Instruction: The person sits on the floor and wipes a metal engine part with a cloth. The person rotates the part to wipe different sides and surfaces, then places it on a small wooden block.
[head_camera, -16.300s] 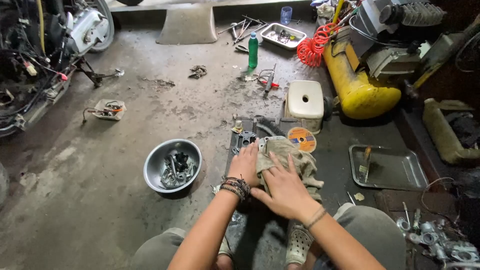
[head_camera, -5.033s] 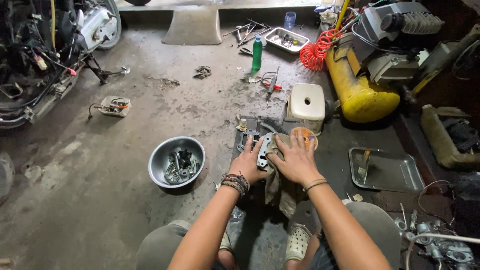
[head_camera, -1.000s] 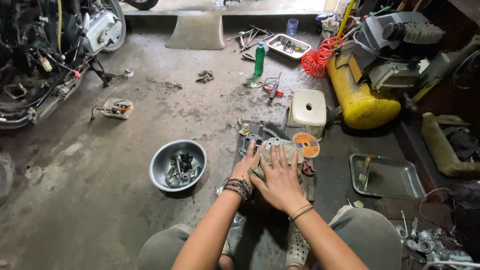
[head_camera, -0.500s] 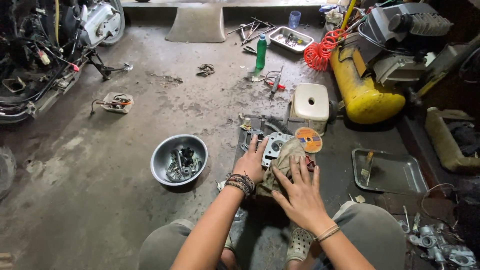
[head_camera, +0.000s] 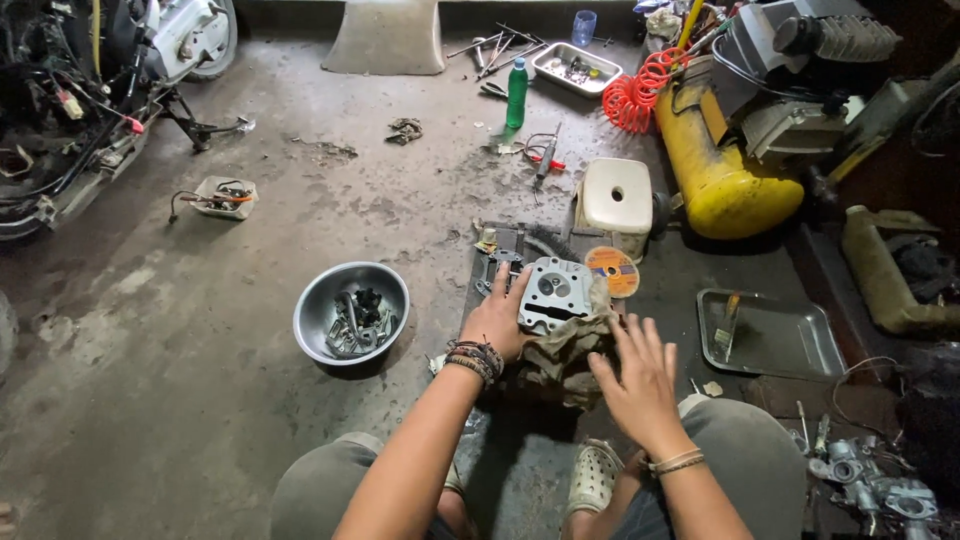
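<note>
A grey metal engine cylinder head (head_camera: 553, 293) rests on a dark mat (head_camera: 505, 250) on the concrete floor in front of me. My left hand (head_camera: 497, 322) grips its left side and holds it steady. My right hand (head_camera: 637, 375) lies flat with fingers spread on a dirty brown rag (head_camera: 557, 352) that is bunched against the lower right of the part. An orange round disc (head_camera: 612, 270) lies just behind the part.
A steel bowl (head_camera: 351, 314) of small parts sits to the left. A white stool (head_camera: 614, 198), yellow air compressor tank (head_camera: 712, 175) and metal tray (head_camera: 768, 333) are to the right. A green bottle (head_camera: 516, 93) and tools lie farther back; a motorcycle (head_camera: 90, 90) stands far left.
My right hand has slid down and to the right with the rag, uncovering more of the cylinder head's top. My left hand keeps its hold on the part.
</note>
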